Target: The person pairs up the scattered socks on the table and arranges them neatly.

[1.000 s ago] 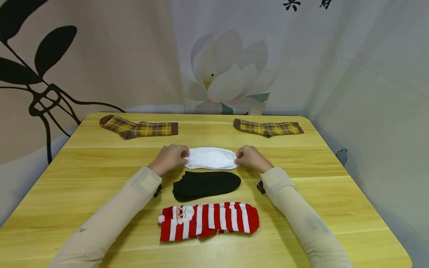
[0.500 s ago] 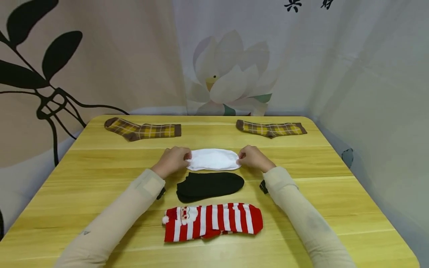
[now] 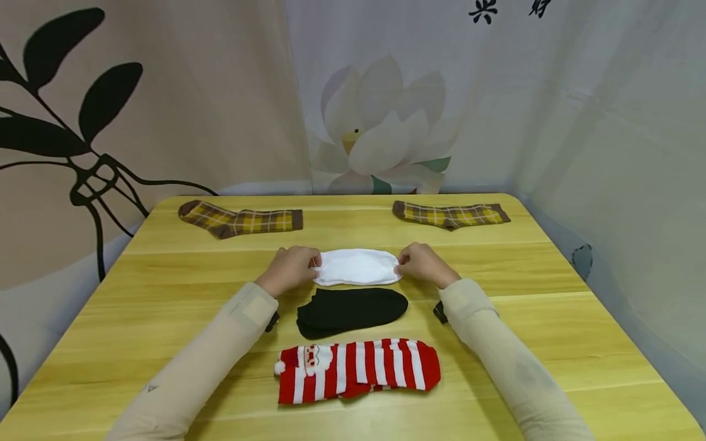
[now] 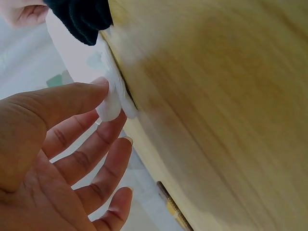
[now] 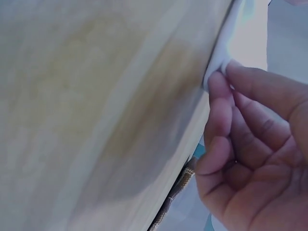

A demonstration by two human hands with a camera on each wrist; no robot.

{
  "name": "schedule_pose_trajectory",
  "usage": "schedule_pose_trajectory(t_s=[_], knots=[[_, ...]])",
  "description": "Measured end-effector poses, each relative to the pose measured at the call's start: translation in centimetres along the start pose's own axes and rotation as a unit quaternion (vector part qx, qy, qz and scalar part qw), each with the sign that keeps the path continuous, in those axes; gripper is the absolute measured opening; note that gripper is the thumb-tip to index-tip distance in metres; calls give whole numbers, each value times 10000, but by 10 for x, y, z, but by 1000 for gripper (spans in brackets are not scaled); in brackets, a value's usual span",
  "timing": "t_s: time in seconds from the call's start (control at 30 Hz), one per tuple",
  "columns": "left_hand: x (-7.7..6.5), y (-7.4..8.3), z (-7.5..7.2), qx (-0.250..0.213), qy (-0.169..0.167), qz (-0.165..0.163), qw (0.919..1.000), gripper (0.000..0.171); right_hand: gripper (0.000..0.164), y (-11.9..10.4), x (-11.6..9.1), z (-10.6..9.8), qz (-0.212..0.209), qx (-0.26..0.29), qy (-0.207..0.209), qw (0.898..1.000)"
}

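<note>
A white sock (image 3: 357,267) lies flat across the middle of the wooden table, and in the left wrist view its end shows two layers. My left hand (image 3: 291,269) pinches the left end between thumb and fingers, the other fingers spread loosely in the left wrist view. At the opposite end, my right hand (image 3: 426,264) pinches the tip; the right wrist view shows thumb and index finger (image 5: 220,85) meeting on it. Just nearer than the white sock are black socks (image 3: 353,311), one lying over another. Closest to me is a red-and-white striped sock (image 3: 358,371) with a Santa face.
Two brown-and-yellow plaid socks lie apart near the far edge, a left one (image 3: 242,222) and a right one (image 3: 451,214). The wooden table (image 3: 551,343) has rounded far corners. Behind it hangs a printed curtain (image 3: 231,92) with leaves and a flower.
The head view has shifted slightly, so everything sits a little lower and further right. Both hands keep their hold on the white sock, which stays in place on the table.
</note>
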State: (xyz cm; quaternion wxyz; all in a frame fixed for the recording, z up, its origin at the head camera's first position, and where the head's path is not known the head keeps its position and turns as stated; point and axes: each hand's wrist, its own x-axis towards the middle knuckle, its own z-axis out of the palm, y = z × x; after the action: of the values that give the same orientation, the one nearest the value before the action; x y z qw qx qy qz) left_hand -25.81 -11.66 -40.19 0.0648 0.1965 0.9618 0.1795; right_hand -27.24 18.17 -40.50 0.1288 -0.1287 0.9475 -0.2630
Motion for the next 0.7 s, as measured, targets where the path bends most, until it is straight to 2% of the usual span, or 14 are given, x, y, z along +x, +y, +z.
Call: schedule_pose_trajectory(t_s=[0.2,0.4,0.57,0.7], knots=[[-6,-4,-2,-66,107,-61,9999,12,13,-6,0,-2,-32,89,-151,9998],[-16,-15,-12,-325,326,-193,9988,26,19,-12,1,-22,209,40,-425,9989],[-24,-32,-27,-614,494,-470,9958,35,26,-20,8,-40,221,17,-200,9996],[-29,-49,-37,-943,622,-619,9917,38,31,-23,17,-46,61,470,-12,9989]])
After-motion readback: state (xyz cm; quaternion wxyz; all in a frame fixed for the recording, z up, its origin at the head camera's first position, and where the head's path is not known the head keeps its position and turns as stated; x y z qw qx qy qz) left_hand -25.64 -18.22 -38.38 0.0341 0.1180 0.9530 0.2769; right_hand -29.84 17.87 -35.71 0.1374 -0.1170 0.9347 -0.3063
